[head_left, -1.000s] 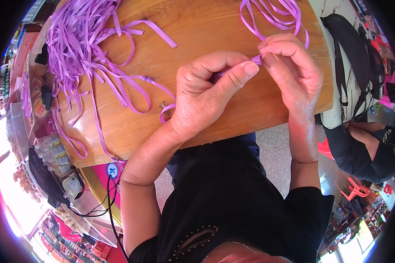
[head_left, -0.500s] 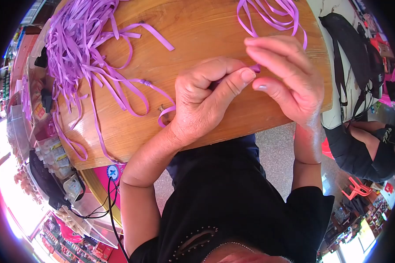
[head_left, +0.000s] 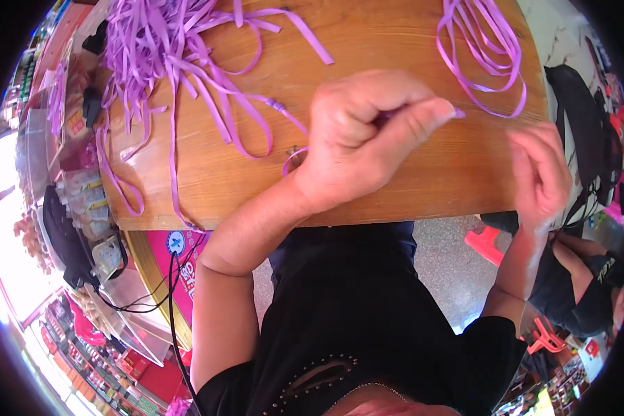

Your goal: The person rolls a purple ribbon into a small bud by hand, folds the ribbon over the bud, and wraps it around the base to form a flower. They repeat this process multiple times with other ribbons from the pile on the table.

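Note:
My left hand [head_left: 367, 142] is closed above the wooden table, thumb pressed against the curled fingers on a flat purple ribbon. A short bit of this ribbon [head_left: 459, 113] pokes out past the thumb tip. More of it, with a knotted part [head_left: 275, 105], trails from behind the wrist toward the pile. My right hand [head_left: 542, 173] is apart from the left, at the table's right edge, with its fingers bent inward. Whatever it holds, if anything, is hidden. A loop of purple ribbon [head_left: 517, 90] lies on the table between and beyond the hands.
A tangled pile of purple ribbons [head_left: 152, 41] covers the far left of the wooden table [head_left: 367, 41]. A black bag [head_left: 572, 111] rests on a pale surface to the right. Black cables [head_left: 170, 298] hang at the lower left. Another person [head_left: 568, 284] sits at the right near a red stool [head_left: 485, 244].
My right hand has drawn away to the right from the left hand, and its fingers have curled in. My left hand has shifted right, still gripping the ribbon. The view has shifted.

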The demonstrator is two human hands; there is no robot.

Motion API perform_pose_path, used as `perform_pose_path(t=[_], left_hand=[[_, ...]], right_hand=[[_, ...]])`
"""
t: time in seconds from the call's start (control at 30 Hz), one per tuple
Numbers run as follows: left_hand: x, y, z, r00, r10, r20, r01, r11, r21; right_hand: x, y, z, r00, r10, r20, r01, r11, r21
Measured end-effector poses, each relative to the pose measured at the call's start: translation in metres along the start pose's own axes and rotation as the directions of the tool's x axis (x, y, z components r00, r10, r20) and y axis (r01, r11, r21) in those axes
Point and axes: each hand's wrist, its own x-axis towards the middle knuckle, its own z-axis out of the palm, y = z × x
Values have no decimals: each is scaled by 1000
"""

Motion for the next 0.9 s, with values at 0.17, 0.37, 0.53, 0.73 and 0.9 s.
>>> perform_pose_path(t=[0.17, 0.37, 0.53, 0.73, 0.9], left_hand=[[-5, -13, 14, 969, 82, 233, -76, 997, -36], [-9, -5, 1, 959, -199, 202, 234, 958, -166], [-10, -5, 7, 961, -206, 186, 239, 955, -178], [-8, -8, 9, 975, -120, 188, 151, 975, -160], [-7, -8, 7, 971, -146, 187, 170, 978, -118]], right_hand=[[2, -12, -1, 999, 54, -10, -52, 994, 98], [8, -6, 33, 999, -11, -30, 19, 960, 278], [4, 0, 32, 1000, 17, -2, -15, 946, 324], [10, -10, 37, 993, -98, -72, 111, 970, 215], [15, -16, 40, 991, -115, -73, 117, 993, 14]])
